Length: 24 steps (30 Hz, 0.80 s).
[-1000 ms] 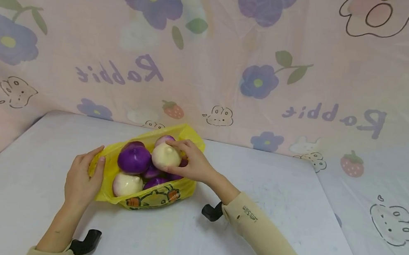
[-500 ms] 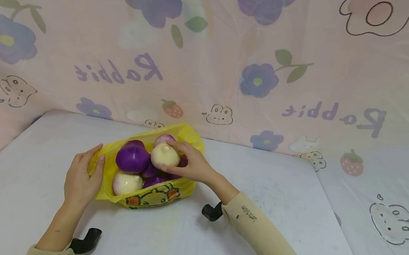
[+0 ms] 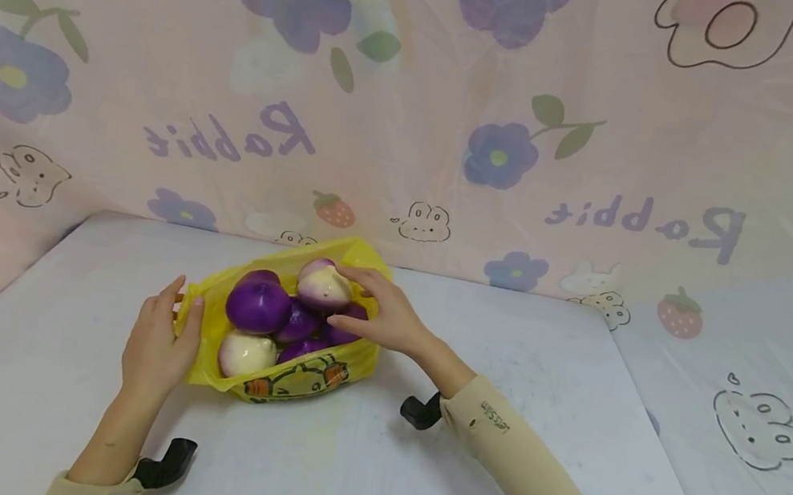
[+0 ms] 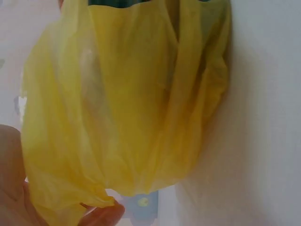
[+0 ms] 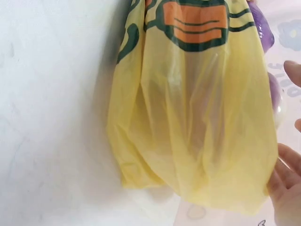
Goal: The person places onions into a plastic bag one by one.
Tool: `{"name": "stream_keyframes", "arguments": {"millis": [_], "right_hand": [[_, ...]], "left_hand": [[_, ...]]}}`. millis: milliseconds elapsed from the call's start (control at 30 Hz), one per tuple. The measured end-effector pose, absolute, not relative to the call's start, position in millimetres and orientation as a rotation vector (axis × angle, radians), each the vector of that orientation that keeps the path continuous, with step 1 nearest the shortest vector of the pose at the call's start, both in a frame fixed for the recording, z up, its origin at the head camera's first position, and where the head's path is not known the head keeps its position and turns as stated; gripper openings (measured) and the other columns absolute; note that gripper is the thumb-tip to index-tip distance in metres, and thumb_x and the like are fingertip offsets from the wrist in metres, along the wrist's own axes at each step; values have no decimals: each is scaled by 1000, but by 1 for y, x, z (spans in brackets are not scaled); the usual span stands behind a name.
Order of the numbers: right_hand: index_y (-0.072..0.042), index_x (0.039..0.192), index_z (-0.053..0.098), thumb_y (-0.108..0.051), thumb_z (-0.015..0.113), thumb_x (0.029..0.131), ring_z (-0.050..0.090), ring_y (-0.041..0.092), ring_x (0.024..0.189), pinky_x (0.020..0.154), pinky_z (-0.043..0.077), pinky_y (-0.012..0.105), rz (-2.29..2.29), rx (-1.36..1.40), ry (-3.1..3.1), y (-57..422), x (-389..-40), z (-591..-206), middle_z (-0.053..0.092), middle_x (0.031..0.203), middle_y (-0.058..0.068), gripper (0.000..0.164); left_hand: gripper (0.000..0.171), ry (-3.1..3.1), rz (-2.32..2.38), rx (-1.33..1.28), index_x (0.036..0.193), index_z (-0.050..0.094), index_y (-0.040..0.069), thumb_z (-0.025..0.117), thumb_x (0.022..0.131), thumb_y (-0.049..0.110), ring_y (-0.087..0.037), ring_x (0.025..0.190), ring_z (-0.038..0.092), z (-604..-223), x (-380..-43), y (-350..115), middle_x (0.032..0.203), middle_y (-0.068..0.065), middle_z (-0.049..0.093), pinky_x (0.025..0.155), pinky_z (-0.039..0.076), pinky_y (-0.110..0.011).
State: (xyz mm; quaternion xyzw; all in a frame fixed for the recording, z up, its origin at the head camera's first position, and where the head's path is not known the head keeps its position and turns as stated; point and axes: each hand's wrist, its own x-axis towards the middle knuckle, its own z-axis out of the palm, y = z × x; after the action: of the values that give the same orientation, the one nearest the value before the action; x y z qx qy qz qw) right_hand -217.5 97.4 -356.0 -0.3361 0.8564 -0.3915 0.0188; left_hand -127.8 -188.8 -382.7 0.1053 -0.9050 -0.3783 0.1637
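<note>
In the head view a yellow plastic bag (image 3: 211, 353) lies on its side with its mouth toward me, full of several round, glossy, turnip-like vegetables. A purple one (image 3: 257, 307) and a white one (image 3: 247, 355) sit at the left of the pile. My left hand (image 3: 157, 347) pinches the bag's left rim between thumb and fingers; in the left wrist view its fingertip (image 4: 106, 215) is at a bag corner. My right hand (image 3: 390, 311) is spread at the right side of the mouth, thumb and fingers apart, around a purple-and-white turnip (image 3: 325, 285) without gripping it.
The bag rests on a white table (image 3: 491, 451) near its back edge. Behind stands a pink curtain (image 3: 395, 118) printed with flowers and rabbits. A black bent mount (image 3: 420, 411) sits at the right wrist, and another black mount (image 3: 165, 465) at the left.
My right hand has let go of the white-bottomed turnip, which now lies tilted on the pile, and has drawn back slightly right with fingers spread. The left hand stays at the bag's rim.
</note>
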Motion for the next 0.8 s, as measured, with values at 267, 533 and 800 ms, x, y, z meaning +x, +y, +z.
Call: {"name": "stream_keyframes", "arguments": {"millis": [267,533,800], "right_hand": [[-14,140,49,-28,76,81,50,29,126,100,47,39,-1271,-1012,2709,110,-218,-353,50,141,7,66],[-14,139,50,-27,76,81,49,23,127,102,45,41,-1306,-985,2774,119,-218,-354,52,140,4,65],[-13,136,54,-29,76,81,48,20,128,105,41,43,-1330,-913,2861,130,-218,-357,54,138,2,61]], "left_hand": [[50,-2450,-1052,233,141,39,-5,41,99,22,-45,107,47,-378,-132,-186,124,-30,50,87,39,-59],[49,-2383,-1067,177,138,42,-7,44,98,20,-46,107,45,-371,-137,-182,123,-30,50,88,35,-57],[47,-2366,-1090,157,137,46,-5,47,97,21,-48,117,41,-361,-143,-174,130,-32,46,95,33,-61]]}}
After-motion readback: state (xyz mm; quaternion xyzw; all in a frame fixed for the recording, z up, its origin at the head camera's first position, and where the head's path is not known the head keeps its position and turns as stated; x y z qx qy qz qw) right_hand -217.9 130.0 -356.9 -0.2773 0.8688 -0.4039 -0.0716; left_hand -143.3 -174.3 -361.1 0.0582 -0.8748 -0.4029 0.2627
